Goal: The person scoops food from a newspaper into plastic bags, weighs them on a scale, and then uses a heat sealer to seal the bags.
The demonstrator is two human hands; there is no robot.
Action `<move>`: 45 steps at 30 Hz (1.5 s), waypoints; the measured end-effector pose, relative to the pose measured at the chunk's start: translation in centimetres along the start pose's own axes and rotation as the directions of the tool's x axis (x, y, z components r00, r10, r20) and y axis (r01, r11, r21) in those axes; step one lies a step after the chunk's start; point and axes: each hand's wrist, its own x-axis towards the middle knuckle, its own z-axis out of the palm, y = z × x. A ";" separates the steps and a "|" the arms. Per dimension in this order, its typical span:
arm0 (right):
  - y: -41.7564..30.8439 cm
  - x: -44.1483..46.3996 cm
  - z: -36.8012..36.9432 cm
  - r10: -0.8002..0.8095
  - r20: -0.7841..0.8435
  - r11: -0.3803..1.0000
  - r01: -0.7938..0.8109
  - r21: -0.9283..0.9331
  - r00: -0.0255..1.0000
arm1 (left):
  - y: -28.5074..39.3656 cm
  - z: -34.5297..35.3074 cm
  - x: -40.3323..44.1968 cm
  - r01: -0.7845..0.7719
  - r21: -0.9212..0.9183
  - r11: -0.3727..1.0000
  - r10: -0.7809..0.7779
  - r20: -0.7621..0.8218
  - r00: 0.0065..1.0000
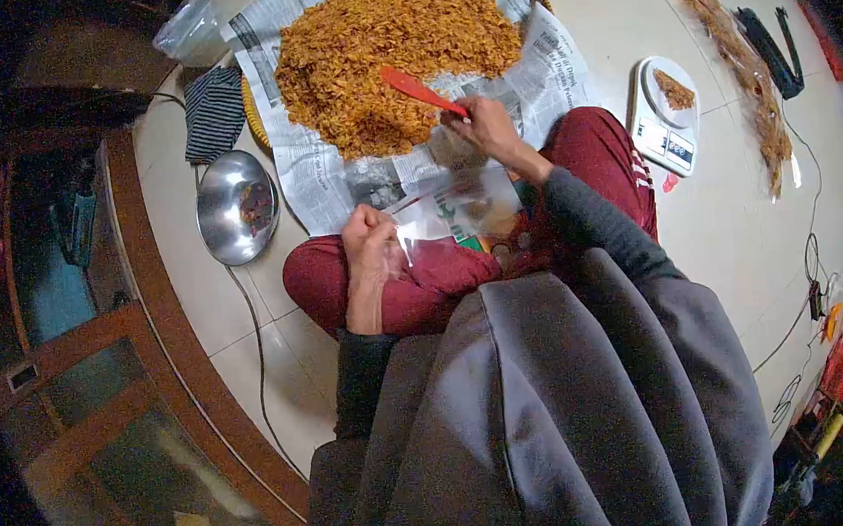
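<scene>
My right hand (pixel 492 129) grips the handle of a red spatula (pixel 411 88). Its blade reaches over the near edge of a large heap of orange-brown fried flakes (pixel 387 45). The flakes are spread on newspaper (pixel 314 187) that lines a round woven tray (pixel 255 118). Down by my knee, my left hand (pixel 369 242) is closed on a clear plastic bag (pixel 442 208), which stretches toward the right between my legs. The bag is see-through, and I cannot make out whether anything is inside it.
To the left stand a metal bowl (pixel 238 207), a striped cloth (pixel 214 113) and plastic bags (pixel 188 30). A white digital scale (pixel 666 119) carrying a small portion of flakes sits on the right. Beyond it lie long filled plastic packs (pixel 741 74), a black tool (pixel 778 52) and cables (pixel 812 255).
</scene>
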 end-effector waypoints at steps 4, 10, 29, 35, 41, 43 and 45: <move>2.9 3.5 3.8 -0.047 0.013 0.973 0.049 -0.226 0.999 | 1.5 1.6 -0.1 0.230 -0.028 0.973 -0.230 0.006 0.973; 4.3 4.5 5.2 -0.137 -0.038 0.955 0.123 -0.268 0.990 | 1.3 0.9 1.1 0.311 -0.111 0.944 -0.284 0.205 0.937; -19.5 8.2 18.0 -0.326 0.179 0.918 0.266 0.293 0.928 | -11.0 -4.2 4.8 -0.580 0.690 0.433 0.473 0.373 0.798; -7.0 7.7 8.2 -0.167 0.018 0.984 0.168 -0.051 0.986 | -1.1 1.5 1.9 0.196 0.316 0.928 -0.251 0.146 0.957; -0.5 7.8 10.0 -0.268 -0.062 0.950 0.254 -0.180 0.961 | -1.1 1.4 2.0 0.244 0.375 0.894 -0.317 0.147 0.937; -0.9 8.2 10.2 -0.192 0.000 0.958 0.188 -0.218 0.981 | -1.1 1.3 1.9 0.256 0.378 0.890 -0.326 0.135 0.936; -1.1 8.3 10.4 -0.158 0.032 0.953 0.161 -0.255 0.987 | -1.2 1.5 2.0 0.234 0.390 0.891 -0.306 0.133 0.943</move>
